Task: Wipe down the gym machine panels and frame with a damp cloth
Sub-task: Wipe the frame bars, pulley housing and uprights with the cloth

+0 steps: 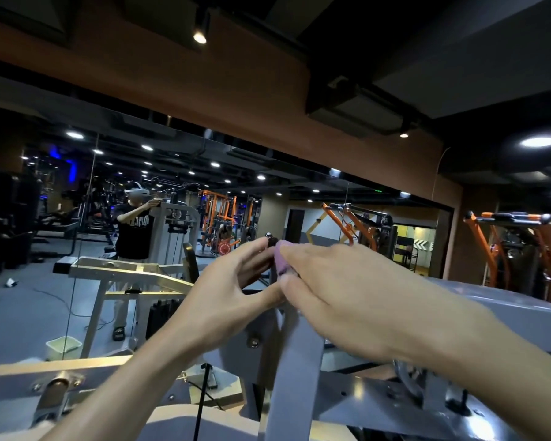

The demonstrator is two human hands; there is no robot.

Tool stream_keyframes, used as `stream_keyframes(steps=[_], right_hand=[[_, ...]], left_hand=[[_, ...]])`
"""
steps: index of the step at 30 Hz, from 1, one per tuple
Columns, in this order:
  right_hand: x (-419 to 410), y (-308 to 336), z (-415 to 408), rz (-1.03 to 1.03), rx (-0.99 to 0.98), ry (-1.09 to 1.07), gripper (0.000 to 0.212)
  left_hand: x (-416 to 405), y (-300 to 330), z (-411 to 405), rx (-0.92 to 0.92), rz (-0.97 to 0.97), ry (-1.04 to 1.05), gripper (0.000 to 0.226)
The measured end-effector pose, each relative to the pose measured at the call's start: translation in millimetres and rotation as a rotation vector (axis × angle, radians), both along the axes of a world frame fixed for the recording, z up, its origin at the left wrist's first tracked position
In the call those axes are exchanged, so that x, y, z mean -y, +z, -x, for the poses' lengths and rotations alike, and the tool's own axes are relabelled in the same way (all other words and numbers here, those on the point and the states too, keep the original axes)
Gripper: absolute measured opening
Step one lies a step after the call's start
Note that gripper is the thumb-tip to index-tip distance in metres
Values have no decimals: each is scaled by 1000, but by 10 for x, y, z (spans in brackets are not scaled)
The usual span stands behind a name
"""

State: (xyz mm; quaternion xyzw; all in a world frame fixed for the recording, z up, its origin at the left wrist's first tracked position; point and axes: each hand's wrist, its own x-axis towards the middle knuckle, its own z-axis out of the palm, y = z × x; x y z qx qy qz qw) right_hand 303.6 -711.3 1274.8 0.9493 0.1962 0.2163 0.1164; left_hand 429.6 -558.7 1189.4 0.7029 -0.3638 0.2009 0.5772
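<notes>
Purple damp cloth (282,259) sits bunched in my right hand (357,300), fingers (303,254) curled round it atop the grey metal machine upright (295,354), my left hand (226,297) pinching its black knob (271,242) at 12 o'clock; mid-wipe, next I'd drag downward.

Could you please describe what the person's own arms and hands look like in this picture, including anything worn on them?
Both forearms are bare up to the frame edge: no sleeves, gloves, watch or rings show on the left hand or the right hand.
</notes>
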Motion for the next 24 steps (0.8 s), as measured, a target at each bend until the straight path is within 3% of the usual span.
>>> stream_keyframes(steps=[5,9,13,17,22,24], right_hand=[[-50,143,-188,-195,-79,-25,32],[-39,356,-731,-115,-232,-152,40],[72,408,-664,-114,-243,-124,59],[141,376,-324,-20,-207,-70,57],[103,520,-584,-142,-264,-87,56],[27,527,-785,-4,-251,-104,50]], left_hand=[[-11,-15,10,-41,1,-47,116],[-25,-6,6,-27,-6,-8,125],[-45,-10,-26,-32,-7,-19,134],[-28,-23,-48,-25,3,-20,131],[-16,-31,-55,-17,12,-25,133],[-21,-18,-40,-9,13,-17,135]])
